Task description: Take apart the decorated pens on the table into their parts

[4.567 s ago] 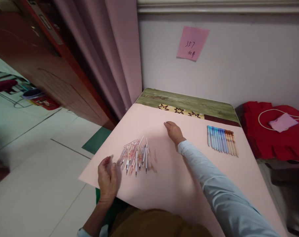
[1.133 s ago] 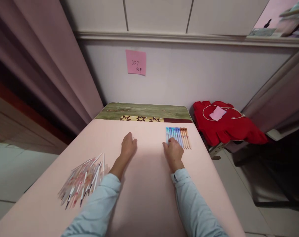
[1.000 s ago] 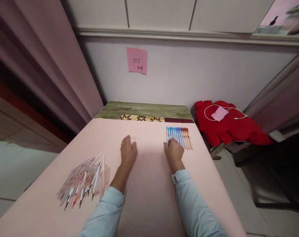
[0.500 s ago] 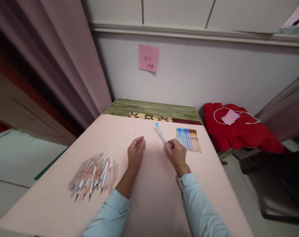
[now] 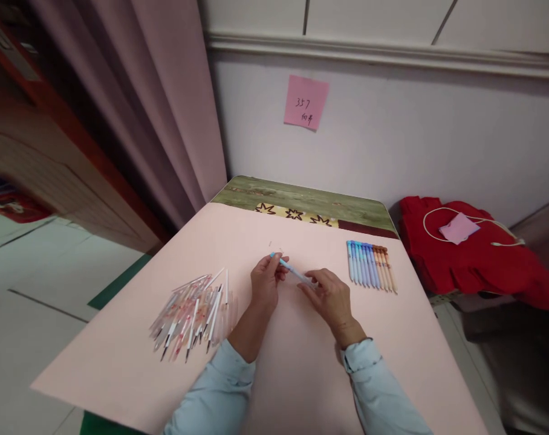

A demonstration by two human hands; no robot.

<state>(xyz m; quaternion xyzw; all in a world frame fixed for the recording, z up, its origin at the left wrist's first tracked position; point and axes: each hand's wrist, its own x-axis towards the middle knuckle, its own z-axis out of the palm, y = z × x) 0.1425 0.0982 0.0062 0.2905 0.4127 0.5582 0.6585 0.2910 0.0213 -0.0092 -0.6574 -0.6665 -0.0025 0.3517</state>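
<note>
A light blue pen (image 5: 294, 270) slants between my two hands over the middle of the table. Its blue-capped end is pinched by my left hand (image 5: 266, 279), fingers closed. At the pen's lower right end, my right hand (image 5: 329, 296) has its thumb and fingers closed around the tip, which they partly hide. To the right lies a neat row of pens (image 5: 369, 266), blue, violet and orange-brown. Left of my left hand is a loose heap of clear pen barrels and white refills (image 5: 195, 314).
Pale pink paper (image 5: 297, 374) covers most of the table, with a green patterned strip (image 5: 302, 190) at its far edge. A red cloth (image 5: 419, 254) with a white cable (image 5: 431, 211) lies at right. A pink note (image 5: 306, 103) hangs on the wall.
The pen has passed from my right hand alone to both hands, its blue end now in my left hand. My left hand has closed on it. The whole view has shifted right.
</note>
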